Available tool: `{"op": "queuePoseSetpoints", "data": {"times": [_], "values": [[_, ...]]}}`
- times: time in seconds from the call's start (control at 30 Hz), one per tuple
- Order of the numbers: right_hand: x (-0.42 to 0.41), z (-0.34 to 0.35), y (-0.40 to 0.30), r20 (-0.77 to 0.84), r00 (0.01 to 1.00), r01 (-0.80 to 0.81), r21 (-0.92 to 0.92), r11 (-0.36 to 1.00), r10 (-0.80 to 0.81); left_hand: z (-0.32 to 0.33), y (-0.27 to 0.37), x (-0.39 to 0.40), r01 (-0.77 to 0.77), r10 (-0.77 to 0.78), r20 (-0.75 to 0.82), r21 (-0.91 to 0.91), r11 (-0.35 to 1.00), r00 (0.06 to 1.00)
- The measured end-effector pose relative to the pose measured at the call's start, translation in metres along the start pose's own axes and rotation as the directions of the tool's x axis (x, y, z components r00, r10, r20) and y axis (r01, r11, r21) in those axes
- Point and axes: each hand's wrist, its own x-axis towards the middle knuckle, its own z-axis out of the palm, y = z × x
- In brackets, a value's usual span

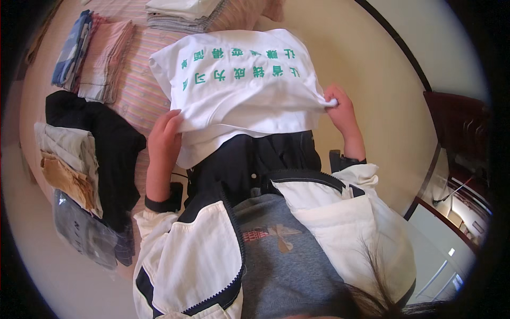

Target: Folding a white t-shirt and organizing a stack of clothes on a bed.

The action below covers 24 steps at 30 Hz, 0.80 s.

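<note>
A white cloth garment (247, 101), possibly a T-shirt, is spread out over my lap and bears two rows of green writing, upside down from my side. My left hand (164, 133) grips its near left edge. On the other side, my right hand (340, 104) pinches a bunched bit of the right edge. Between the hands the fabric sags in loose folds, and its lower edge hangs over my black trousers (275, 153). The far part reaches towards the striped bedsheet (139, 75).
Left of me lie a black garment (115, 159), grey-white folded cloth (67, 139), a tan cloth (65, 177) and a clear plastic bag (85, 231). Farther up are a folded pink cloth (104, 60), a blue checked cloth (71, 50) and a folded stack (179, 18).
</note>
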Motion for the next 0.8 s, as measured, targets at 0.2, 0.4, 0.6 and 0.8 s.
{"op": "queuePoseSetpoints", "data": {"times": [0.2,0.4,0.6,0.8], "values": [[-0.023,0.025,-0.005,-0.012,0.992,0.124,-0.108,0.986,-0.126,0.010,-0.010,-0.022,0.107,-0.107,0.009,-0.056,0.993,0.994],[-0.015,0.048,0.009,-0.159,0.954,0.219,-0.203,0.954,-0.253,0.023,-0.013,-0.016,0.180,-0.178,0.042,-0.038,0.983,0.983],[0.000,0.016,0.011,-0.099,0.981,-0.007,0.841,0.541,0.166,-0.008,-0.010,-0.006,0.103,-0.092,-0.075,0.150,0.983,0.993],[-0.004,0.011,0.004,0.109,0.893,-0.281,0.893,0.351,0.437,0.000,-0.018,-0.024,0.474,-0.315,0.410,-0.378,0.795,0.856]]}}
